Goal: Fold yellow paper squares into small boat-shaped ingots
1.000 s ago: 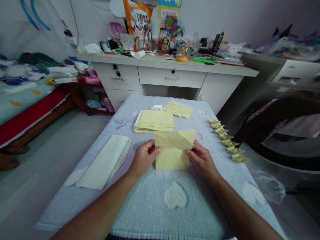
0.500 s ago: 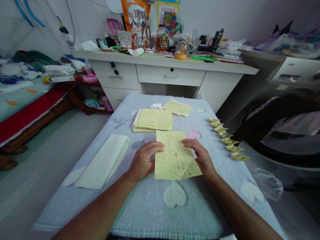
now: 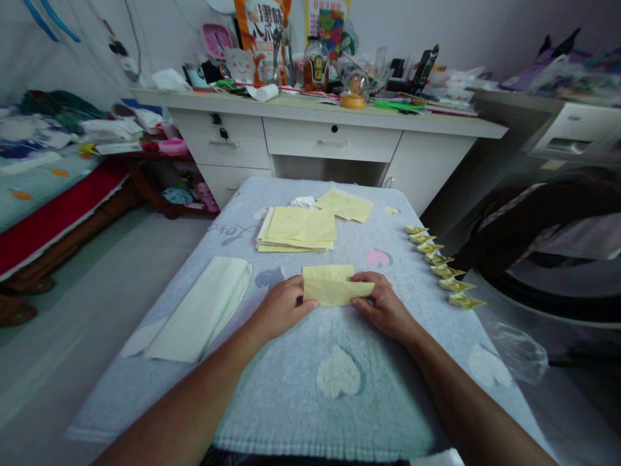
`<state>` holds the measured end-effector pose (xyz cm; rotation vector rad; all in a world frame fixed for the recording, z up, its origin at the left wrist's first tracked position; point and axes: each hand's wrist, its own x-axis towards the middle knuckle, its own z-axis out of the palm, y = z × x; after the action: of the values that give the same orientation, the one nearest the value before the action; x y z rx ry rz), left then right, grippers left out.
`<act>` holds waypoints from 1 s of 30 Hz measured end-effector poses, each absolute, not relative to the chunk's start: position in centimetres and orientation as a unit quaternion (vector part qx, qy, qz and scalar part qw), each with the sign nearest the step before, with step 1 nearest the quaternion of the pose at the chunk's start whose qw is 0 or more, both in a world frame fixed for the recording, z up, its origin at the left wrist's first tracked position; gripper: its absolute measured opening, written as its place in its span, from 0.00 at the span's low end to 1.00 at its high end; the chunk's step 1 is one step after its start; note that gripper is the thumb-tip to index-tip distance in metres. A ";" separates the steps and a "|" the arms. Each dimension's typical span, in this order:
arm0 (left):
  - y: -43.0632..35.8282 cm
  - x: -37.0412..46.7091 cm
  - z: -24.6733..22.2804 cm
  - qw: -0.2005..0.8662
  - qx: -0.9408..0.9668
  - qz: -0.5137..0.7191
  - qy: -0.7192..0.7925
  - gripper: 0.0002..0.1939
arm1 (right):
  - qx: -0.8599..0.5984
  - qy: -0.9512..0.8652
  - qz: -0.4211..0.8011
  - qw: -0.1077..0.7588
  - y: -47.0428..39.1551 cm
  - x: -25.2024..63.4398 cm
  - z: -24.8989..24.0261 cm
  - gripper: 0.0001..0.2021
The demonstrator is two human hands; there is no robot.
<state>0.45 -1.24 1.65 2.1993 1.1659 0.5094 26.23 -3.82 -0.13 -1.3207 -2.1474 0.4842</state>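
Between my two hands is a yellow sheet of paper (image 3: 328,292), its near part folded up over the far part, where some writing still shows. My left hand (image 3: 284,305) pinches its left edge, thumb in front. At the right edge my right hand (image 3: 383,303) grips the folded paper between thumb and fingers. Just beyond lies a stack of yellow sheets (image 3: 301,226), with more yellow paper (image 3: 347,204) behind it to the right. Several small folded yellow paper boats (image 3: 451,285) form a row along the table's right side.
A folded pale cloth or paper (image 3: 198,314) lies left of my hands on the cloth-covered table (image 3: 291,401). Beyond the table stands a white desk (image 3: 334,139) crowded with items. At the right are a clear plastic bag (image 3: 519,353) and a washing machine (image 3: 572,139).
The sheet was open with its writing showing; its near part is now folded upward. My hands have shifted slightly, with both thumbs now on the near side of the fold.
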 end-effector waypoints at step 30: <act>-1.6 1.4 0.3 0.101 0.758 0.184 0.617 0.11 | -0.682 -0.685 0.115 0.229 -3.3 23.9 0.0 0.13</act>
<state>1.41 -1.56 0.30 2.2414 1.8233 0.5449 23.86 -3.28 0.04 -1.8780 -1.8840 0.3166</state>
